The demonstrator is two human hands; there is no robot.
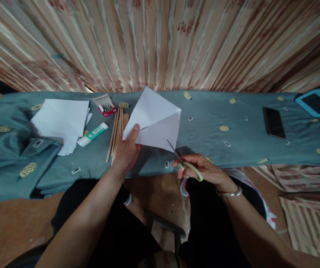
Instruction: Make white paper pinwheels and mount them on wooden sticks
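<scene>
Across the room's long bench lies a blue-green cloth (210, 111), and above its middle the white sheet (160, 111) sits tilted. The left hand (126, 150) pinches the sheet at its near left side, thumb on top beside a dark line in the paper, the other fingers mostly hidden. The right hand (210, 170) curls round the green handles of the scissors (189, 165), its fingers just clear of the sheet's near right corner, where a blade overlaps the paper. Farther left lie a tube (93, 134) and a small red box (107, 108).
</scene>
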